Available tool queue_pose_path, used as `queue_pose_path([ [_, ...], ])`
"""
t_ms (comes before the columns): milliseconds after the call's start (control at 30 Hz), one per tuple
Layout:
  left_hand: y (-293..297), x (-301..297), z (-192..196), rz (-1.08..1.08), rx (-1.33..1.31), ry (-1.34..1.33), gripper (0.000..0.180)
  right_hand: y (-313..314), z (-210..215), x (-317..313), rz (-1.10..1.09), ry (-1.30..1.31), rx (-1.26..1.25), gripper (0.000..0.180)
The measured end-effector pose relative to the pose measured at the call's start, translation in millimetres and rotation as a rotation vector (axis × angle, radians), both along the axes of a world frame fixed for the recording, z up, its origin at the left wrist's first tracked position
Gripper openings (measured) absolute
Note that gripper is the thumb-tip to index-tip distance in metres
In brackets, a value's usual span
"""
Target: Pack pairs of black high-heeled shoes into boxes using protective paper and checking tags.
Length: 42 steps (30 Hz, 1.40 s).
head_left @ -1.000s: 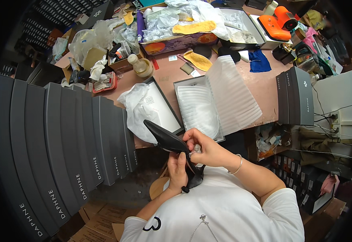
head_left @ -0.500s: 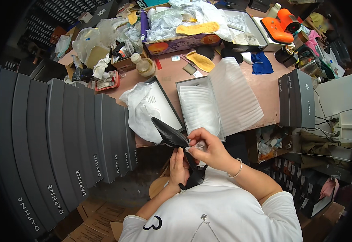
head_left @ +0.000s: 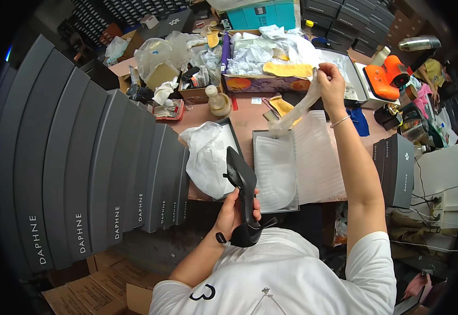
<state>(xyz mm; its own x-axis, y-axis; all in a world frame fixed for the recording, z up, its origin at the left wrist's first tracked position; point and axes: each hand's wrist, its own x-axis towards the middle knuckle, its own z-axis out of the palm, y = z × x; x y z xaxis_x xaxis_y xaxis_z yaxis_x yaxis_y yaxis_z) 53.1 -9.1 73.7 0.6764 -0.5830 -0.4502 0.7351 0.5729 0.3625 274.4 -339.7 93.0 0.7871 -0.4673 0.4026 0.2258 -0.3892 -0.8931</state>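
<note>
Left hand (head_left: 230, 212): fingers closed around a black pointed-toe shoe (head_left: 248, 184), toe pointing up and away from the body, in front of the white shirt (head_left: 302, 273). Strap and heel parts overlap, so one shoe or two cannot be told.

Right hand (head_left: 332, 86): arm extended over the bench (head_left: 246, 119); thumb and fingers pinched narrow on a translucent whitish strip (head_left: 307, 104), which hangs down toward an open shoebox (head_left: 292, 210). Foam sheet (head_left: 320, 168) spread just right of that box.

Markings: dark grey box stack (head_left: 90, 173), left, carries white capitals along the box ends; boxes at right (head_left: 398, 176) bear similar lettering plus a small pale emblem. Box lid (head_left: 232, 137) shows fine printed lines beside crumpled tissue (head_left: 205, 163). Turquoise box (head_left: 260, 17) at the back has a dark label patch. Shirt: black curved motif. Cartons (head_left: 95, 289), lower left, faintly printed.
</note>
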Motion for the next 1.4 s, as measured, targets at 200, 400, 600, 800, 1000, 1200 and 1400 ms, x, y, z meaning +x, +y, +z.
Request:
queue_pose_path([
  [200,-3.0,-0.2,-5.7,0.004,-0.03,0.07,0.054,-31.0,-55.4,4.0,-0.132,0.107,-0.387,0.034],
  [400,-4.4,-1.0,-13.9,-0.006,-0.031,0.186,0.054,-16.4,-43.0,-10.8,0.008,0.107,-0.445,0.041],
  [600,-7.1,4.2,-10.9,0.01,0.013,0.164,0.052,-88.1,-32.0,21.4,0.063,0.327,-0.386,0.034],
  [800,-4.8,1.7,-20.0,0.028,0.06,0.163,0.055,-97.0,22.8,51.0,-0.034,0.265,-1.053,0.026],
  [1000,-7.4,-1.2,-18.7,0.017,0.07,0.149,0.053,-99.5,47.7,63.6,-0.073,0.406,-1.146,0.042],
  [1200,-9.2,4.1,-23.1,0.067,0.061,0.217,0.055,-63.7,47.7,46.7,-0.012,0.177,-1.143,0.059],
  [1400,-6.8,29.0,-24.5,0.137,-0.002,0.256,0.058,88.6,74.0,-118.8,0.6,0.117,-0.51,0.047],
])
